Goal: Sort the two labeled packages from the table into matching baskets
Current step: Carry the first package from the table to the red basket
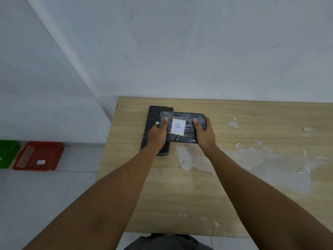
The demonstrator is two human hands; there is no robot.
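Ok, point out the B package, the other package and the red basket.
B package (178, 125): head view, on its white label.
other package (152, 114): head view, on its bare far end.
red basket (47, 156): head view, on its floor.

Only one thing here is actually readable: a handwritten "B" in dark pen on a white paper label, stuck on top of the black plastic-wrapped package that sits on the table. The letter faces the camera the right way up, between the two thumbs pressed on the wrap.

The other black package underneath shows just a sliver of white label at its edge, with no letter visible. Over on the floor, the red basket has a small white tag inside with a mark on it, but it's too tiny and blurry to read.
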